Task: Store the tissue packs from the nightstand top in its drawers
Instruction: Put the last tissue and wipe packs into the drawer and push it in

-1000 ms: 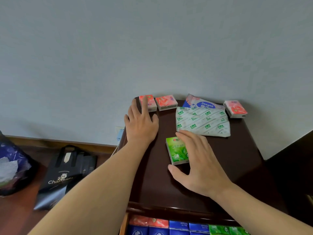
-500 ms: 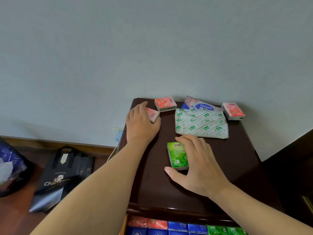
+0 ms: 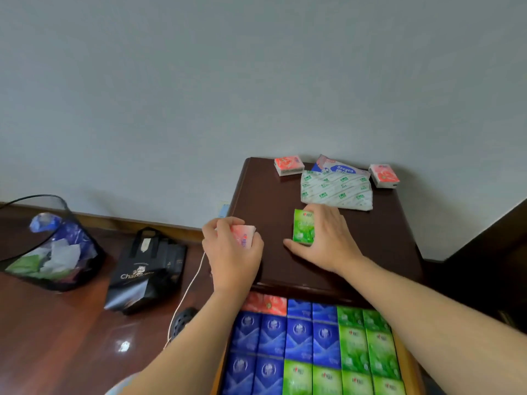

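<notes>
My left hand (image 3: pixel 228 252) holds a pink tissue pack (image 3: pixel 243 236) above the left front edge of the dark nightstand top (image 3: pixel 268 201). My right hand (image 3: pixel 328 240) grips a green tissue pack (image 3: pixel 303 228), lifted on its edge near the middle of the top. Two more pink packs, one (image 3: pixel 288 165) at the back left and one (image 3: pixel 383 175) at the back right, lie by the wall. Below, the open drawer (image 3: pixel 410 369) is packed with pink, blue and green tissue packs (image 3: pixel 310 346).
Two flat empty wrappers, one white-green (image 3: pixel 336 192) and one blue-white (image 3: pixel 338 167), lie at the back of the top. On the wooden floor to the left stand a black paper bag (image 3: pixel 145 269) and a mesh bin (image 3: pixel 48 246) with rubbish; a white cable (image 3: pixel 185 295) hangs beside the nightstand.
My left hand closed on the pink pack and pulled it from the back towards the front edge. My right hand took hold of the green pack and tipped it up. The view tilted down, showing the drawer.
</notes>
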Action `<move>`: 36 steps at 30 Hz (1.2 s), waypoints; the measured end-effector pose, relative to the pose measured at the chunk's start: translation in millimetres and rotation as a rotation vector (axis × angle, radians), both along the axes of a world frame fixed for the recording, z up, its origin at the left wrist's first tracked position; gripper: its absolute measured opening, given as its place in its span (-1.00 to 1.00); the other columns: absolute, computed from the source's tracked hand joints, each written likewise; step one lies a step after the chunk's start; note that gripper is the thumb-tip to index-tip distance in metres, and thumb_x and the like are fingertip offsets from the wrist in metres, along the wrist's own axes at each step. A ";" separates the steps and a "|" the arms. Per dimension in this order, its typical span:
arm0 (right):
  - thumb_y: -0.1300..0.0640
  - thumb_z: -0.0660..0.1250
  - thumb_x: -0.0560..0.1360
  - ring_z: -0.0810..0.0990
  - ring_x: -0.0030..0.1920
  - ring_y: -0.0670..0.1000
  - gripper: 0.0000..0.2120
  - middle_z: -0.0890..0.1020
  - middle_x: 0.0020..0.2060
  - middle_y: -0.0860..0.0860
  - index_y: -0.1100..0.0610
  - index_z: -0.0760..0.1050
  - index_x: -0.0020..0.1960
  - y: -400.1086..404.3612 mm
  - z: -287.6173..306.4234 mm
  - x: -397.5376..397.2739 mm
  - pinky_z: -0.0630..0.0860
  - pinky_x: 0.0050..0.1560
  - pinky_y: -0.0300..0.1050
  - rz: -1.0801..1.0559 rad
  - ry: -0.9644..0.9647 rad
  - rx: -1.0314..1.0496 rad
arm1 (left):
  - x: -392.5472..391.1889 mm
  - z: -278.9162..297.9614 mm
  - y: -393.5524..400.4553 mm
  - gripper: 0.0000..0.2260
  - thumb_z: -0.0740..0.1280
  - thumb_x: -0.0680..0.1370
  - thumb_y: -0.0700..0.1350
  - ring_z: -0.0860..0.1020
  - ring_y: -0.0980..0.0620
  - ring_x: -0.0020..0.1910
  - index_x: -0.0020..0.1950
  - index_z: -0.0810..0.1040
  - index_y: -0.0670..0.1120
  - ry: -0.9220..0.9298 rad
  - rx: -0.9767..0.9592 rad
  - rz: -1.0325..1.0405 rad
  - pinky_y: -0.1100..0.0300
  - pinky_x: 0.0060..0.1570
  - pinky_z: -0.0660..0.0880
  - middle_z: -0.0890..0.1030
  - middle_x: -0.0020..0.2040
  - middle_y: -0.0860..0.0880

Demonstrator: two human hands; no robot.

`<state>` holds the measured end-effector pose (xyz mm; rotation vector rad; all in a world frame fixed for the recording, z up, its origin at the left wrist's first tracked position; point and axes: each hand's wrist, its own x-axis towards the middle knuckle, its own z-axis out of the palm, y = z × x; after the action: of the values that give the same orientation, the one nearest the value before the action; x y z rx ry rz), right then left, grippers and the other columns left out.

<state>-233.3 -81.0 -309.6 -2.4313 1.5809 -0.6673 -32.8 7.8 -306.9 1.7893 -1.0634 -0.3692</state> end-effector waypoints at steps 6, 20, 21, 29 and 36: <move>-0.11 0.70 0.24 0.44 0.18 -0.06 -0.18 0.42 0.20 -0.10 -0.14 0.26 0.30 61.3 17.6 3.2 0.41 0.15 -0.22 0.041 -0.351 0.202 | -0.1 19.2 85.2 -0.71 0.46 0.45 0.12 0.55 0.19 -0.04 0.06 0.40 0.23 0.217 0.044 -0.036 0.18 -0.08 0.55 0.41 0.18 0.10; 0.03 0.57 0.50 0.76 -0.11 -0.04 -0.77 0.73 -0.05 -0.12 -0.16 0.61 0.10 230.3 -21.0 12.6 0.71 -0.26 0.08 -0.169 -0.908 0.848 | -11.9 -33.7 188.1 -0.46 0.65 0.38 0.00 0.53 0.10 0.10 0.23 0.43 0.12 0.436 0.095 0.009 0.24 -0.01 0.57 0.38 0.21 0.03; -0.02 0.54 0.53 0.74 -0.13 -0.09 -0.83 0.70 -0.10 -0.20 -0.18 0.63 0.08 231.4 -23.8 15.0 0.72 -0.27 0.10 -0.199 -0.898 0.828 | -10.0 -36.8 191.3 -0.45 0.65 0.38 0.02 0.53 0.10 0.08 0.23 0.43 0.13 0.431 0.089 0.018 0.21 0.01 0.56 0.39 0.19 0.05; -0.08 0.40 0.62 0.74 -0.06 0.07 -0.80 0.57 0.16 -0.02 -0.08 0.55 0.22 210.8 -34.7 46.3 0.72 -0.26 0.01 -0.490 -0.939 0.863 | -3.1 -54.2 191.0 -0.68 0.47 0.59 -0.10 0.63 0.02 0.10 0.30 0.50 0.12 0.505 0.002 0.059 0.10 -0.14 0.70 0.51 0.22 0.03; 0.11 0.50 0.57 0.78 -0.13 0.12 -0.63 0.66 0.15 0.12 0.04 0.48 0.32 177.1 -46.5 83.2 0.74 -0.18 0.05 -0.628 -1.025 0.911 | -1.8 -56.4 192.0 -0.67 0.33 0.68 -0.07 0.72 0.07 0.01 0.45 0.45 0.08 0.657 -0.035 0.109 0.19 -0.10 0.69 0.64 0.20 0.06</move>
<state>-150.1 96.1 -356.1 -0.7109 1.5706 -0.8095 -34.6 199.8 -363.3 1.5197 -0.5009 -0.7971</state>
